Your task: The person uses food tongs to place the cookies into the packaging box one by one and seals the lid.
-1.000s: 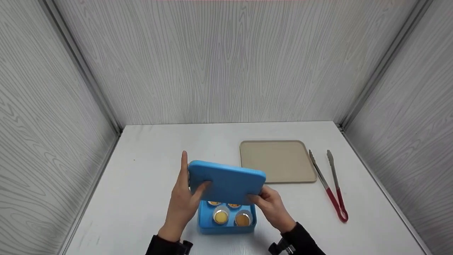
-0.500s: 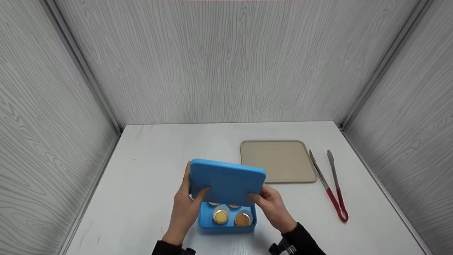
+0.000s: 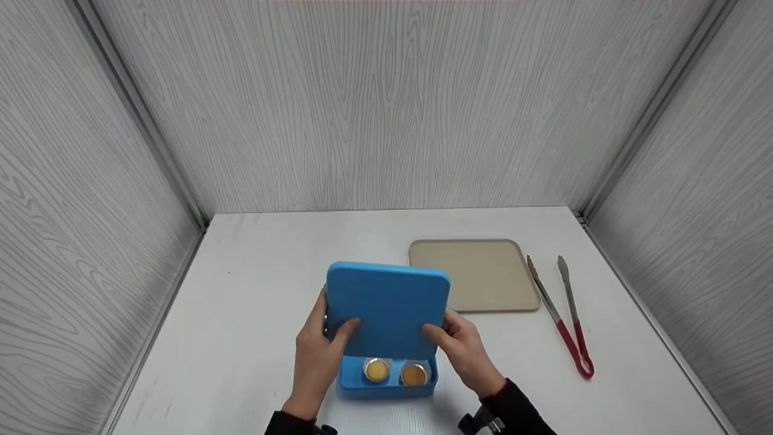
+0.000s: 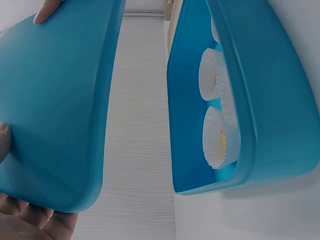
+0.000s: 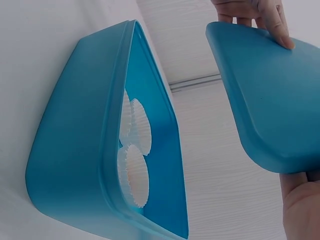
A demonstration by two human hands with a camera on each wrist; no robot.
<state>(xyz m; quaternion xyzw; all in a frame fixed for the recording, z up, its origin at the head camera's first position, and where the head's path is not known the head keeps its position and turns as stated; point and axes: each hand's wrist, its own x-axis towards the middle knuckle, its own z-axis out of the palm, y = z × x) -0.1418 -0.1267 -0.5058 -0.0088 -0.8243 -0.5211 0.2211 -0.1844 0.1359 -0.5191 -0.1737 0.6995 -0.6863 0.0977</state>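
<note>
A blue rectangular lid (image 3: 386,305) is held by both hands, tilted, over a blue lunch box (image 3: 386,393). At its left edge my left hand (image 3: 315,359) grips it, thumb on the near face and fingers behind. The right hand (image 3: 468,352) pinches the lid's right edge the same way. Inside the uncovered box sit small cakes in white fluted cups, among them a yellow one (image 3: 377,370) and a brownish one (image 3: 414,375); the lid hides the box's far half in the head view. Both wrist views show a gap between lid (image 4: 55,100) and box (image 5: 75,135).
Behind and right of the lid lies a flat beige tray (image 3: 483,275). Metal tongs with red handles (image 3: 574,347) rest spread beside the tray on the right. Grey wood-grain panels (image 3: 386,109) enclose the white table on the back and sides.
The left index finger, earlier pointing up, now lies behind the lid. The lid's face has tipped more toward the head camera and its lower edge has come down, covering the farther cakes from view.
</note>
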